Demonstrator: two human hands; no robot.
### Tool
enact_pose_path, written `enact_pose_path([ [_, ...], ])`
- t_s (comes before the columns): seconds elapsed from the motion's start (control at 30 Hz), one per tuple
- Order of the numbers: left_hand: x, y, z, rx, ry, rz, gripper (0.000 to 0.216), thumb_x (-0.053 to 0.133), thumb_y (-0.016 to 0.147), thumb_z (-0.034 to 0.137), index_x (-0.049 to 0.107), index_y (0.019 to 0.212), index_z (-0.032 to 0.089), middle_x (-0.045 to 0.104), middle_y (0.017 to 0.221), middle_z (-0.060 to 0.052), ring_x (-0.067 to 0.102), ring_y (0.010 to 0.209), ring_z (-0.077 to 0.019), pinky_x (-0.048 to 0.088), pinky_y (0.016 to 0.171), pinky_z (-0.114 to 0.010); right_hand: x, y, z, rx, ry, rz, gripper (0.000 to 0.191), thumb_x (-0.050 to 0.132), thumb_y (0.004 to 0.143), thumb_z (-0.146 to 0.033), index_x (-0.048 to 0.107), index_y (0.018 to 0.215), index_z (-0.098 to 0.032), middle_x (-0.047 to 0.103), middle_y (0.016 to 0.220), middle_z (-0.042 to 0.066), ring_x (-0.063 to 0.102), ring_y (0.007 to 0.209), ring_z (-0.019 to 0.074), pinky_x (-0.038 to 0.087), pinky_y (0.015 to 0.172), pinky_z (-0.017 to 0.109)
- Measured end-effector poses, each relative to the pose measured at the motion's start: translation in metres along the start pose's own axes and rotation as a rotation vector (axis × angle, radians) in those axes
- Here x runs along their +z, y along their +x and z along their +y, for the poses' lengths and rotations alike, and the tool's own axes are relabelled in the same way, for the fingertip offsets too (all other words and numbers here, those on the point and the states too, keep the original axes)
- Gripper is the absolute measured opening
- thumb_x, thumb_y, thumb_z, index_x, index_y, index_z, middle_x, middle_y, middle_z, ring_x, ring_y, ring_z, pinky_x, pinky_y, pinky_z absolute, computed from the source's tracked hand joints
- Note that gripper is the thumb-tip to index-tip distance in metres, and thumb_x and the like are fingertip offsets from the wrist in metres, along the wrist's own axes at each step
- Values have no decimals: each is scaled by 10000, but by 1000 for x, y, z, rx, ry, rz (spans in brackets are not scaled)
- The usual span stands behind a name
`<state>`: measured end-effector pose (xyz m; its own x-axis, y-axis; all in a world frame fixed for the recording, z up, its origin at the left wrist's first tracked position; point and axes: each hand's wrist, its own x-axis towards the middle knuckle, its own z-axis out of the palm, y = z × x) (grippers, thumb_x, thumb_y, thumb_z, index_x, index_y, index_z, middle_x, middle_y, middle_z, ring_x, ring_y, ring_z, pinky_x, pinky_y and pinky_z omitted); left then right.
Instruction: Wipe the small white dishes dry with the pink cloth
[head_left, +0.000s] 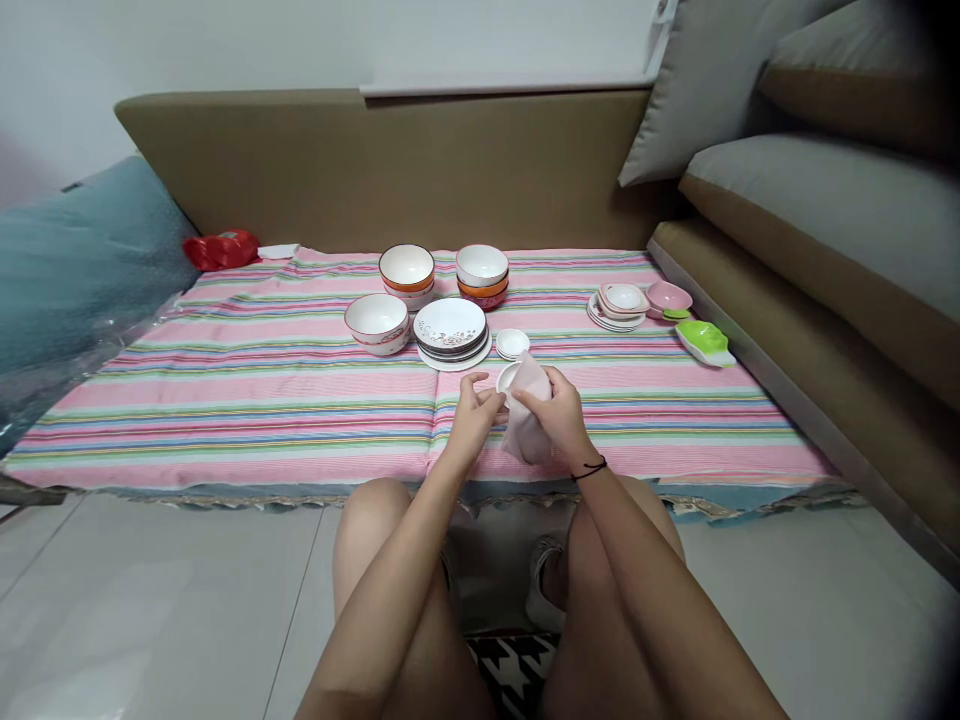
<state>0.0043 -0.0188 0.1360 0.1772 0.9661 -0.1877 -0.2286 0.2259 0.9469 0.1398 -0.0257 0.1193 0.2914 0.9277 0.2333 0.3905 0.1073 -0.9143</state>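
Over the front of the striped cloth, my left hand (476,412) pinches the left edge of a small white dish (505,377). My right hand (556,408) is closed on a pale pink cloth (529,432), which covers the dish's right part and hangs below it. Just beyond my hands sits a short stack of small white dishes (513,343). To its left stands a stack of plates (451,325), the top one patterned with flowers.
Stacked bowls (377,318) stand left of the plates, with more bowls (407,266) and bowls (482,266) behind. Farther right are small plates (616,318), a pink bowl (667,297) and a green dish (703,340). Cushions (832,210) pile at right; a red bag (222,249) lies far left.
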Motion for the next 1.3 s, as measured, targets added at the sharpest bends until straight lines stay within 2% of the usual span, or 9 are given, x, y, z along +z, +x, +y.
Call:
enact_pose_path([
  [0.17, -2, 3, -4, 36, 2, -128, 433, 627, 618, 189, 499, 1030, 161, 645, 818, -19, 598, 694, -117, 483, 650, -245, 0, -1, -2, -8, -64, 2, 386, 683, 653, -404, 583, 945, -173, 631, 879, 36, 549, 795, 210, 396, 684, 284],
  [0.33, -1, 4, -7, 35, 46, -133, 455, 655, 606, 195, 519, 1038, 149, 657, 902, -56, 586, 629, -112, 466, 580, -236, 0, -2, -3, -37, -88, 30, 290, 616, 726, -396, 592, 911, -174, 618, 814, 19, 530, 742, 182, 374, 656, 260],
  [0.57, -4, 6, -9, 83, 105, -67, 334, 699, 643, 369, 587, 856, 137, 584, 618, 14, 512, 527, -86, 416, 506, -198, 0, -2, 1, -65, -105, 47, 274, 475, 844, -402, 541, 705, -175, 486, 593, -31, 412, 576, 119, 289, 543, 231],
  [0.7, -6, 7, -7, 115, 118, -30, 325, 688, 655, 405, 623, 828, 138, 592, 643, 4, 524, 569, -91, 439, 514, -191, 1, -1, 4, -60, -275, 30, 432, 458, 857, -477, 388, 540, -193, 352, 488, -43, 310, 497, 104, 201, 501, 250],
  [0.8, -7, 8, -6, 95, 110, -6, 319, 673, 665, 401, 629, 840, 139, 600, 663, -2, 526, 568, -94, 451, 500, -194, 2, -1, 4, -79, -331, 11, 447, 422, 878, -487, 392, 539, -198, 358, 474, -35, 306, 483, 110, 192, 501, 258],
  [0.93, -8, 10, -7, 122, 113, 62, 278, 657, 680, 389, 639, 805, 141, 598, 695, -6, 533, 588, -93, 463, 501, -187, 4, -3, 0, -130, -269, -13, 355, 398, 900, -442, 541, 694, -191, 499, 554, -8, 407, 522, 134, 262, 519, 251],
  [1.07, -9, 11, -10, 138, 128, 82, 235, 657, 673, 350, 654, 771, 137, 600, 740, -8, 532, 584, -87, 482, 503, -193, 5, -5, -4, -170, -110, -19, 295, 416, 895, -381, 630, 951, -187, 657, 805, 35, 557, 709, 175, 381, 634, 261],
  [1.2, -10, 14, -14, 124, 108, 93, 266, 698, 633, 330, 654, 806, 134, 586, 709, 1, 551, 554, -89, 501, 492, -209, 6, -3, -2, -99, 128, -34, 314, 488, 850, -368, 636, 1056, -184, 669, 1036, 59, 586, 940, 212, 429, 807, 307],
  [1.3, -13, 15, -12, 125, 100, 132, 338, 741, 593, 328, 621, 846, 138, 568, 642, 19, 564, 515, -101, 500, 455, -218, 4, -1, 0, -4, 304, -134, 336, 546, 813, -384, 636, 1066, -182, 653, 1091, 60, 577, 982, 213, 435, 839, 318],
])
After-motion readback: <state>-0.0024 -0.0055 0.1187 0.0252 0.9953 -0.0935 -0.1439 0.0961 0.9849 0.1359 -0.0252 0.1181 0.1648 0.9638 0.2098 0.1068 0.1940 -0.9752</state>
